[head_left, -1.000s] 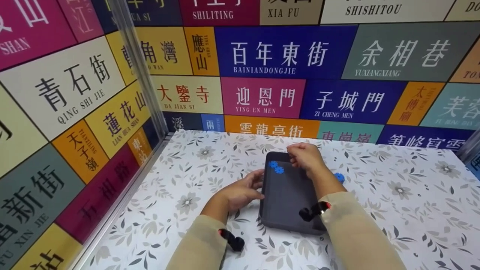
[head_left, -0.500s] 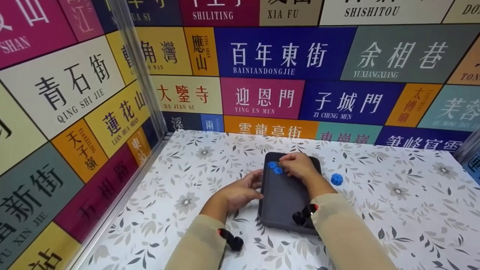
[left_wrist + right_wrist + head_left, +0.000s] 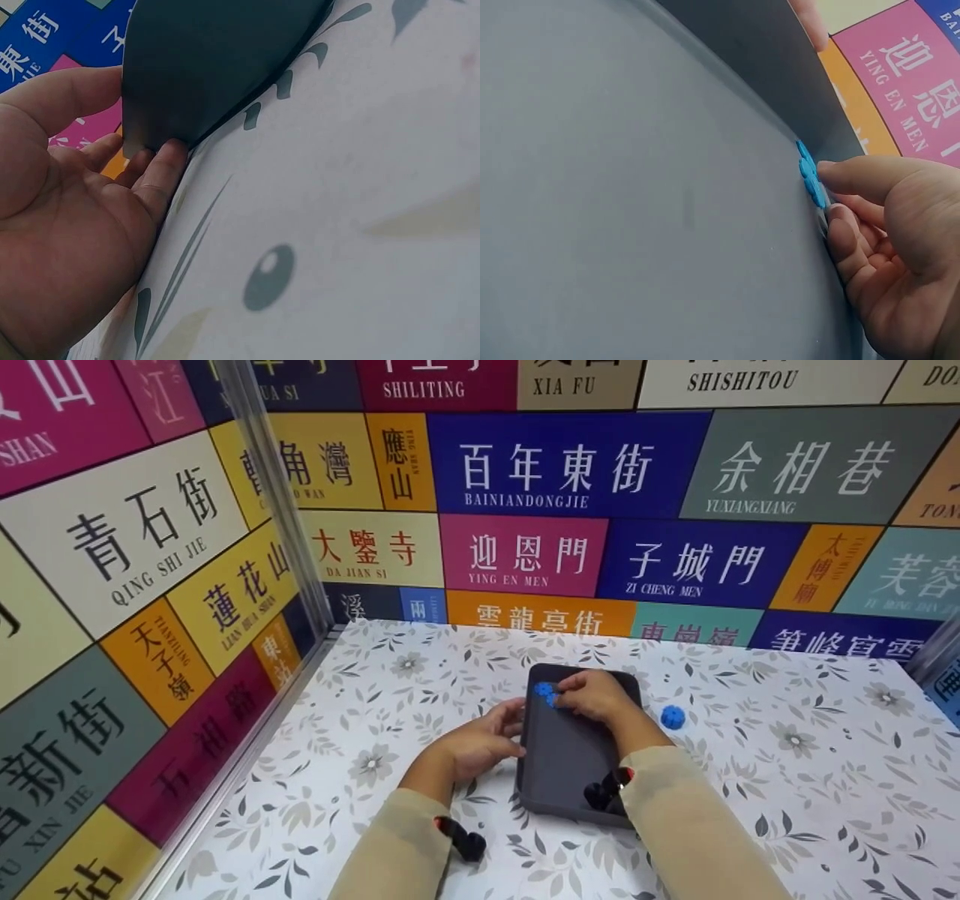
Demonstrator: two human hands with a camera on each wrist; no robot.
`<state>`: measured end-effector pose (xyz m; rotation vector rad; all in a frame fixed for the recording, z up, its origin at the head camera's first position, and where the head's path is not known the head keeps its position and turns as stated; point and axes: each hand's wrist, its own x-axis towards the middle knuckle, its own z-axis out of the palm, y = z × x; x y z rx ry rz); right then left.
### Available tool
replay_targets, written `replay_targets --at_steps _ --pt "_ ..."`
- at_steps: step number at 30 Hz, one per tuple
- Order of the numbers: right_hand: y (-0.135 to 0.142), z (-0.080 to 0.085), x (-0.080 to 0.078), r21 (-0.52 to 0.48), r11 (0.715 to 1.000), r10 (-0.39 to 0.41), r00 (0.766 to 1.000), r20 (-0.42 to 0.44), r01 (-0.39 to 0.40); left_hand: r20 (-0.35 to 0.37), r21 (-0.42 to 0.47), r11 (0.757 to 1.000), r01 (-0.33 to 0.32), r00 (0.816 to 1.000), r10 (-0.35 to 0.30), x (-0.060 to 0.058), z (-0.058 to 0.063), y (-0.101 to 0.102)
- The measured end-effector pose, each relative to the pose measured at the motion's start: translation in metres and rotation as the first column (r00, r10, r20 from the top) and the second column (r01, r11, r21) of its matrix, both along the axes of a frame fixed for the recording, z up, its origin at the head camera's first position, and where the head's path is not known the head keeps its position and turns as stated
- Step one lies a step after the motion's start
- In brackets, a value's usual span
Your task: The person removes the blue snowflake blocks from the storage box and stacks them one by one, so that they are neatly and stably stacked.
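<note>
A dark grey shallow tray (image 3: 559,769) lies on the table. Against its left wall rests my left hand (image 3: 476,748), with thumb and fingertips on the outside; the left wrist view shows the fingers (image 3: 161,176) loosely bent at the wall's base. My right hand (image 3: 596,697) reaches into the far part of the tray. There its thumb and finger pinch a blue plastic snowflake disc (image 3: 811,177), seen almost edge-on in the right wrist view. In the head view, blue snowflake discs (image 3: 544,690) lie in the far left corner, partly hidden by the fingertips.
A round blue cluster (image 3: 673,718), apparently built of similar discs, sits on the table right of the tray. The table (image 3: 750,795) has a leaf-and-flower print. Behind it and at the left stand walls (image 3: 525,555) of coloured signs.
My right hand has moved left and down from the tray's far rim to the discs. The blue cluster, previously partly hidden by my right arm, now shows whole. My left hand has stayed put.
</note>
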<state>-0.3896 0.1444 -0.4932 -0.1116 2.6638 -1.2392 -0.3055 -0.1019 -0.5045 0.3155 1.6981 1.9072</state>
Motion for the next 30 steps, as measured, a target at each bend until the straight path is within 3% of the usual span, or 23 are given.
replay_targets --at_steps 10,19,24,30 --pt "0.0012 0.0028 0.0009 0.079 0.995 0.057 0.997 -0.048 -0.054 0.016 -0.009 1.000 -0.004 1.000 0.004 -0.0005 0.0008 -0.0003" --pt "-0.0018 0.0003 0.0003 0.060 0.997 0.056 0.995 -0.087 -0.051 -0.017 0.045 0.999 0.014 1.000 -0.013 0.0011 -0.0033 -0.0009" --pt "-0.0029 0.0018 0.0007 0.007 1.000 0.024 0.998 -0.064 -0.024 -0.007 0.031 1.000 -0.001 1.000 0.001 0.0010 -0.0036 -0.0010" --pt "0.0002 0.0050 0.0018 -0.151 0.988 -0.040 0.999 -0.028 0.035 0.004 0.011 1.000 -0.007 1.000 0.007 0.0010 -0.0012 -0.0006"
